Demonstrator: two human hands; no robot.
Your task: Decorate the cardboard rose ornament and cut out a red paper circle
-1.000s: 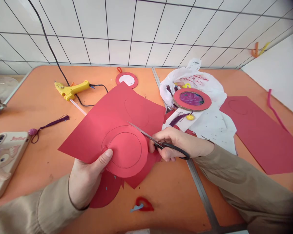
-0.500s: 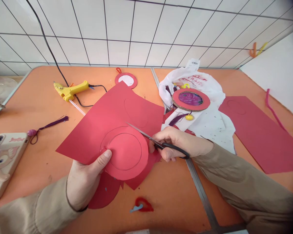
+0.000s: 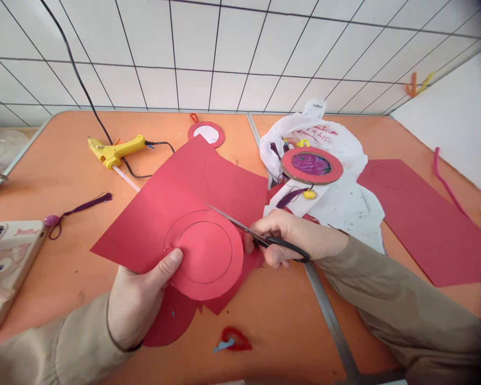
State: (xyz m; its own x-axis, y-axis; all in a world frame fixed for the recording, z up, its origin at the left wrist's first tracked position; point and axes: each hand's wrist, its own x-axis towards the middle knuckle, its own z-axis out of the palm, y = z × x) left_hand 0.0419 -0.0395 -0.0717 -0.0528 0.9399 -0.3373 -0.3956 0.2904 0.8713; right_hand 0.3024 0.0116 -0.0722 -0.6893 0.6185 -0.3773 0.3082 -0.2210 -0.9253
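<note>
My left hand pinches a sheet of red paper, thumb on top and the other fingers hidden beneath. Two circles, one inside the other, are drawn on the sheet, and its lower round edge is cut along the outer line. Black-handled scissors are in my right hand, fingers through the handles. Their blades lie at the upper right of the drawn circle, tips pointing left over the paper. Another curved outline is drawn higher on the sheet. More red paper lies underneath.
A yellow glue gun with a cord lies back left, near a purple tassel and a phone. Back right, a red ring with a purple flower picture rests on a white plastic bag. Red card lies far right.
The view has shifted very slightly. Hands, scissors and paper keep nearly the same positions relative to one another.
</note>
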